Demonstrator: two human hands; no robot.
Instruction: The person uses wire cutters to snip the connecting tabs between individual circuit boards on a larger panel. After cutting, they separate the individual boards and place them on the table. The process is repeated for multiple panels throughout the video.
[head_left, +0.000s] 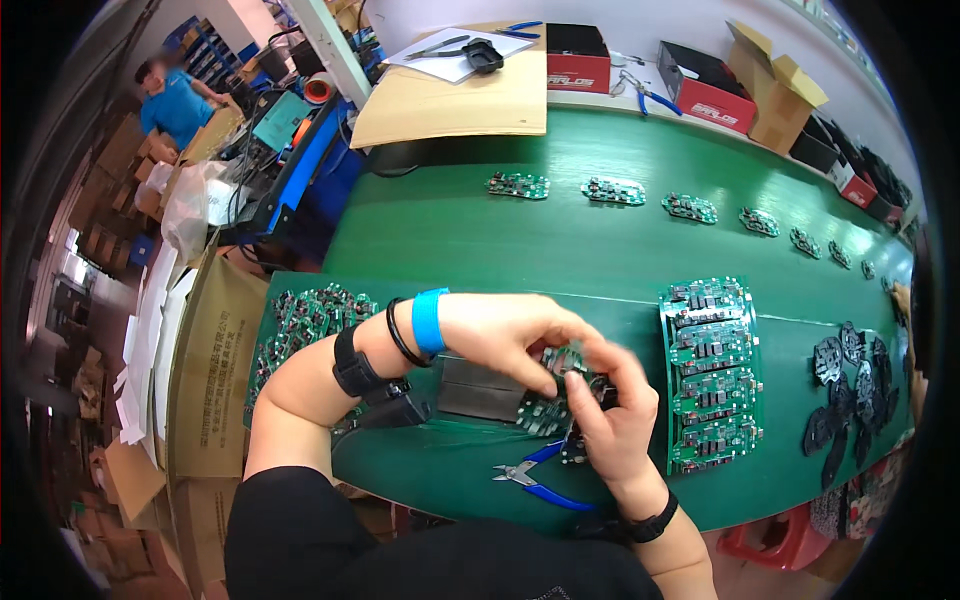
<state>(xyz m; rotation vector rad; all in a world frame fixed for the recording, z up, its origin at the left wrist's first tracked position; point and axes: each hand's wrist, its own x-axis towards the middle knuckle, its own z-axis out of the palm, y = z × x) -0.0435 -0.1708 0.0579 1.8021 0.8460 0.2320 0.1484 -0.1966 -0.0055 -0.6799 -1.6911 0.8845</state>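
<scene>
Both hands meet over the middle of the green table. My left hand [525,335] reaches across from the left, fingers bent down onto a small green circuit board [565,362]. From the right, my right hand [618,415] pinches the same board between thumb and fingers; its fingertips are slightly blurred. Just below the fingers, more green board [540,415] with dark parts shows, partly hidden by the hands. A dark grey flat block [478,388] lies left of it. Blue-handled cutters [545,478] rest nearer to me, jaws pointing left.
At left lies a heap of circuit boards [315,325]. A joined panel of boards [712,375] sits to the right, beside black plastic pieces [852,385]. Single boards [614,191] form a row farther back. Red-and-black boxes [705,95] and cardboard [450,105] line the far edge.
</scene>
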